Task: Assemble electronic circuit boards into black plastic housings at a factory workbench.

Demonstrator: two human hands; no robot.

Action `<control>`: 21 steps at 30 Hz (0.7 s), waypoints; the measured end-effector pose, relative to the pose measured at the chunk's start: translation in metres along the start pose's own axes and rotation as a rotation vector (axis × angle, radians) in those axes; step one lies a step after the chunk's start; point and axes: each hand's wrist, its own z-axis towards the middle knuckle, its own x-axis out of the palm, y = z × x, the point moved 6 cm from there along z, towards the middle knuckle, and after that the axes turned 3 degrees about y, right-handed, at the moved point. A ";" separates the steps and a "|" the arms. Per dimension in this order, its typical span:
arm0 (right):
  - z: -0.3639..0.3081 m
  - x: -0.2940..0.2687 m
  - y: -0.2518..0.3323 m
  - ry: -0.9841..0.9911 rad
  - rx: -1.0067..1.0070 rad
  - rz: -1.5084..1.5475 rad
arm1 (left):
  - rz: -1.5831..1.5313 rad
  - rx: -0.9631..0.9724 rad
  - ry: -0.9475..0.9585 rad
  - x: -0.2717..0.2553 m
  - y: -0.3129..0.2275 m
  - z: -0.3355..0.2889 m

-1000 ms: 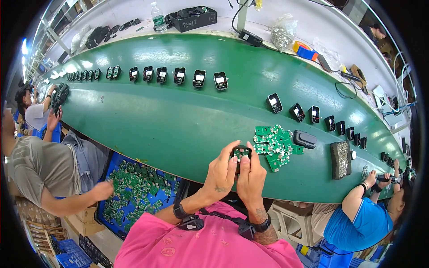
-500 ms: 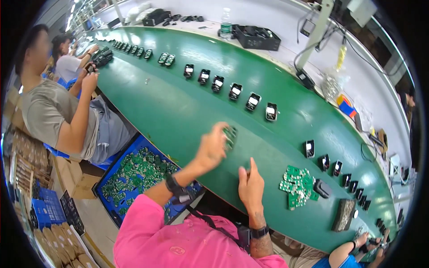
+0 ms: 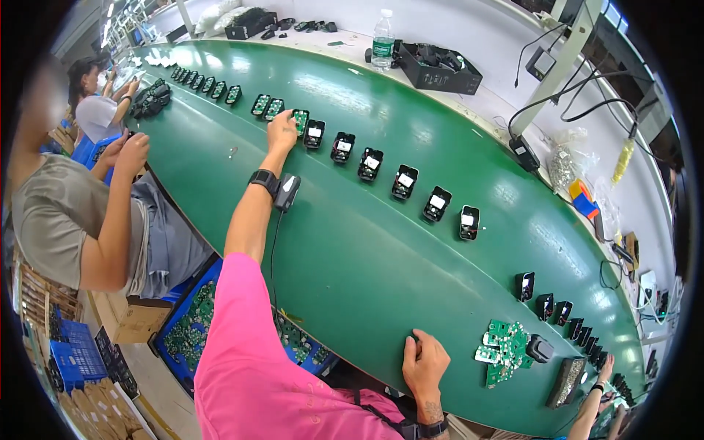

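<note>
My left hand [image 3: 281, 134] reaches far out over the green bench, its fingers closed at the edge of a green circuit board [image 3: 301, 122]. That board is at the row of black housings, right beside a housing [image 3: 314, 134] with a white patch on it. Part of the board is hidden by my fingers. My right hand [image 3: 425, 364] rests near the bench's front edge with curled fingers. A small dark bit shows at its fingertips, too small to name. Nearby on the right lies a pile of green circuit boards [image 3: 503, 353] against a dark rounded object [image 3: 540, 348].
More black housings [image 3: 438, 203] run in a line along the bench [image 3: 352, 257]. A blue tray [image 3: 170, 323] of circuit boards stands below on the left. Co-workers sit at left and lower right. A bottle [image 3: 383, 44] and a black box [image 3: 440, 70] stand behind.
My left hand has carried the circuit board forward and left to the row of housings. My right hand has drawn slightly back, its fingers now curled. The view has shifted a little.
</note>
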 end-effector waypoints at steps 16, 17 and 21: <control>0.003 -0.005 0.003 -0.060 -0.016 0.022 | 0.284 0.423 0.564 -0.019 -0.084 -0.033; 0.007 -0.005 0.005 -0.075 -0.039 0.048 | 0.285 0.481 0.438 -0.034 -0.086 -0.034; 0.004 -0.019 -0.002 -0.162 -0.064 0.169 | 0.058 0.702 0.231 -0.064 -0.148 -0.117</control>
